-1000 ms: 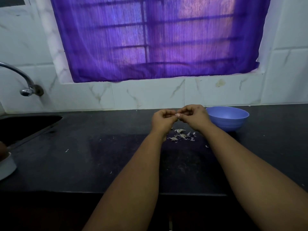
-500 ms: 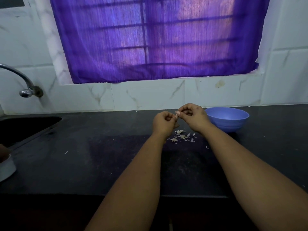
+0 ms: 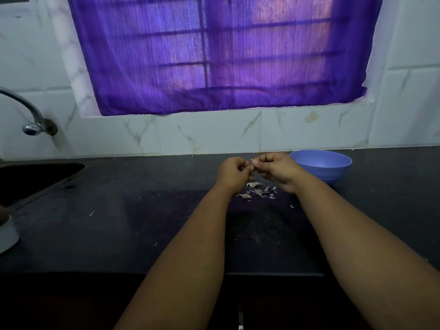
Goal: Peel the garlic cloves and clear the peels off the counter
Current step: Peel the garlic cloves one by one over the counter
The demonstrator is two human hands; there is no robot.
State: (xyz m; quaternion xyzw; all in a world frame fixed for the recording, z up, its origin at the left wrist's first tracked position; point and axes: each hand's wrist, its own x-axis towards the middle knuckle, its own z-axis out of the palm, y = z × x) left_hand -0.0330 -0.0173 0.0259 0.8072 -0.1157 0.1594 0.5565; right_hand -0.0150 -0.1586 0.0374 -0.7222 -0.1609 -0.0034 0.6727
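- Left hand (image 3: 234,173) and right hand (image 3: 276,169) raised together over the dark counter (image 3: 119,222), fingers of both curled and pinching a garlic clove (image 3: 252,164), mostly hidden between the fingertips.
- Loose peels (image 3: 257,191) scattered on the counter directly beneath the hands.
- Blue bowl (image 3: 326,165) just right of the right hand, near the tiled wall; contents not visible.
- Sink (image 3: 35,177) and tap (image 3: 31,115) well apart at left, both cut off by the frame edge.
- Broad bare counter between sink and hands.
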